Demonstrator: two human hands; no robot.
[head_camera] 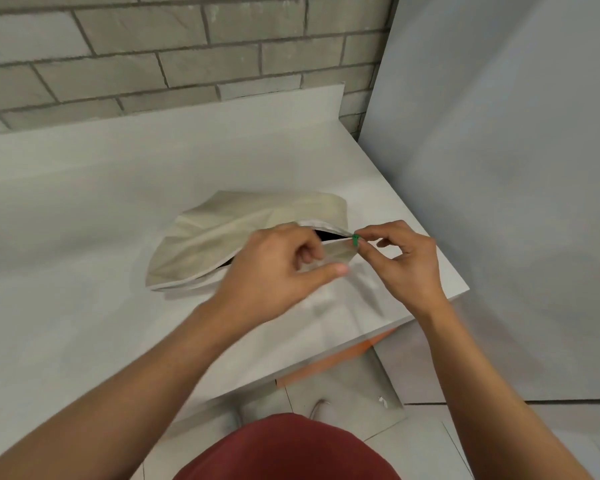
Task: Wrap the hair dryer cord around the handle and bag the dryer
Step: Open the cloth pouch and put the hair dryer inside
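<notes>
Closest to us, a dark red garment (284, 448) fills the bottom edge, soft and matte. From either side of it our two bare forearms (160, 379) reach forward over the bench (66, 237), a smooth white slab with a squared corner and a strip of orange showing under its near edge.

On the bench lies the bag (222, 237), a flat pouch of thin, cream-coloured, slightly glossy material, creased in long folds and rounded at its left end. Its mouth runs along the right side and gapes a little, showing a dark slit (324, 234). That blackness may be the dryer inside, but we cannot make out its shape.

Our left hand (281, 271) sits on the near side of the bag's mouth. Its fingers are curled and its thumb is stretched forward, gripping the lower flap of the bag. Our right hand (402, 261) is just to the right of the mouth. Thumb and forefinger pinch a small green tab (355, 240) at the end of the opening, and the other fingers are loosely bent. The two hands are close together, with the corner of the bag between them.

Behind the bench rises a wall (153, 57) of grey brick-shaped tiles with dark joints. A plain pale panel (516, 168) stands at the right, and pale floor (430, 455) tiles show below.
</notes>
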